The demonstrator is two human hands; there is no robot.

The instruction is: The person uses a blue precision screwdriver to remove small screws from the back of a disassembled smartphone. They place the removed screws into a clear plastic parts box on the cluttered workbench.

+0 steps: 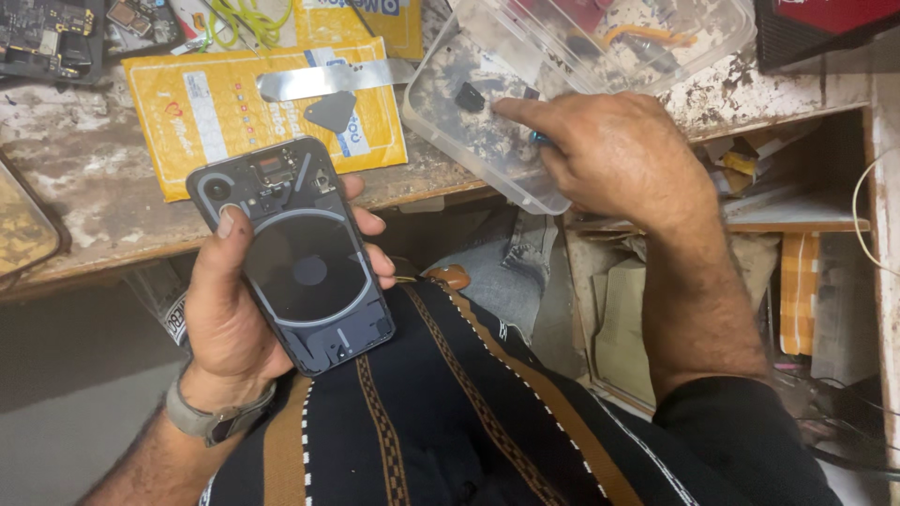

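Left hand [230, 309] gripping glossy dark phone [295, 253], right hand [609, 150] half-curled, forefinger poking clear plastic tub [441, 103] of small parts

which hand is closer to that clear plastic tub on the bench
Right. The right hand reaches into the clear plastic tub, index fingertip on the small parts inside. The left hand is off to its left, below the bench edge, holding the dark phone.

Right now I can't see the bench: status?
Left hand grips dark phone, back up. Right hand reaches into clear plastic tray. Nothing between them.
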